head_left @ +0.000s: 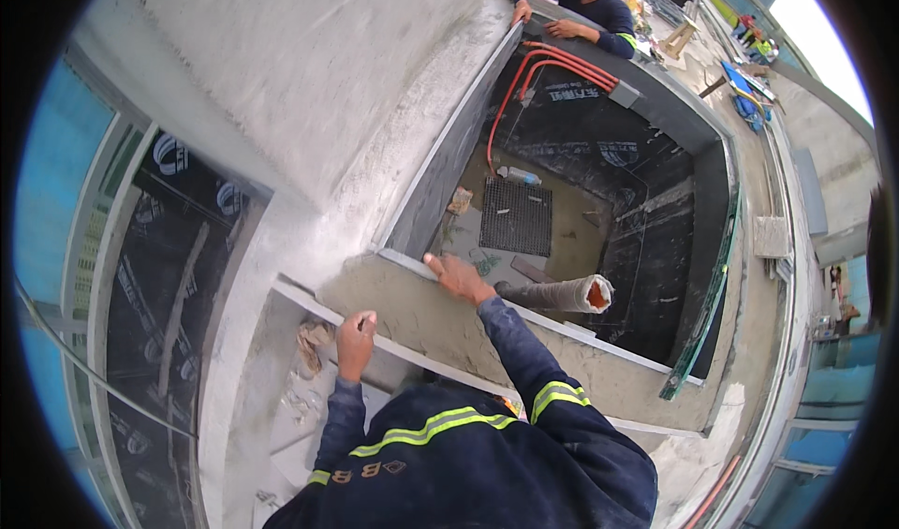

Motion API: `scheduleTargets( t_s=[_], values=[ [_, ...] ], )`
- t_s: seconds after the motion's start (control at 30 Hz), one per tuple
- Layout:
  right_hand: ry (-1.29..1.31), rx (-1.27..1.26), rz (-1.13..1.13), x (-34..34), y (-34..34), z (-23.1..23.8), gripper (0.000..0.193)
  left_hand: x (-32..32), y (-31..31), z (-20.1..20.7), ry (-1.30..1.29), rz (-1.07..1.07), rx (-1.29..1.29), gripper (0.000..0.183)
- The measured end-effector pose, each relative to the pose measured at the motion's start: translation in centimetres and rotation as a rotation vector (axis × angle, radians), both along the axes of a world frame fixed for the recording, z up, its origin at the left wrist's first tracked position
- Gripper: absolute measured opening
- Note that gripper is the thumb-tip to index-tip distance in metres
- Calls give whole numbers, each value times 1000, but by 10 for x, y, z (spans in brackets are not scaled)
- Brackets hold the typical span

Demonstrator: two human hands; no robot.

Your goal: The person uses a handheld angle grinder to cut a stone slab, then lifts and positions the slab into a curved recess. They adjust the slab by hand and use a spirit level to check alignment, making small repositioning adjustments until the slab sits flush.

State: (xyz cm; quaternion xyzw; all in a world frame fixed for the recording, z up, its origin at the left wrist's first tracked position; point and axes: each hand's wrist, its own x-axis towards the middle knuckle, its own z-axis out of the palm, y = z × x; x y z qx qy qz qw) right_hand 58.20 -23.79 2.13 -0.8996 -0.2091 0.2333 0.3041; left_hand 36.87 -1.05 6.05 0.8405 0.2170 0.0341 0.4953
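Note:
My right hand (459, 278) lies over the top edge of the grey slab (552, 323) on the near side of a square pit. Its fingers curl over the edge toward the inside, partly hidden. To the left, my left hand (356, 344) is raised and closed, fingertips together, above a low wall edge (314, 306). Whatever it may hold is too small to make out. Another grey slab (449, 140) lines the pit's left side. At its far end, a co-worker's hand (522, 11) touches the top edge.
Inside the pit are a black grate (516, 215), a plastic bottle (519, 175), red conduits (571, 56) and a wrapped pipe (562, 294) sticking up. A green-edged glass panel (709, 314) stands along the right side. Wet mortar (375, 295) covers the near ledge.

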Motion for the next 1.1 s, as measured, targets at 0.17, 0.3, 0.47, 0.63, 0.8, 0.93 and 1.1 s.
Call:
scheduleTargets(
  t_s=[0.17, 0.3, 0.47, 0.63, 0.8, 0.93, 1.1],
  values=[
    [85, 529, -130, 13, 9, 23, 71, -8, -12, 21, -46, -27, 72, 35],
    [242, 1091, -377, 18, 8, 80, 57, -22, -14, 28, 74, -25, -61, 35],
    [516, 740, -604, 61, 24, 19, 61, -3, -8, -3, -97, 144, -192, 24],
    [827, 565, -899, 123, 51, -91, 78, 70, 0, -36, -276, 179, 145, 24],
    [1090, 614, -932, 127, 98, -146, 86, 116, -17, -54, -26, 338, 86, 32],
    [1018, 659, -1005, 138, 110, -177, 107, 124, -27, -63, -141, 367, 112, 30],
    [1014, 648, -953, 117, 135, -166, 100, 121, -29, -66, -187, 459, 21, 26]
  ],
)
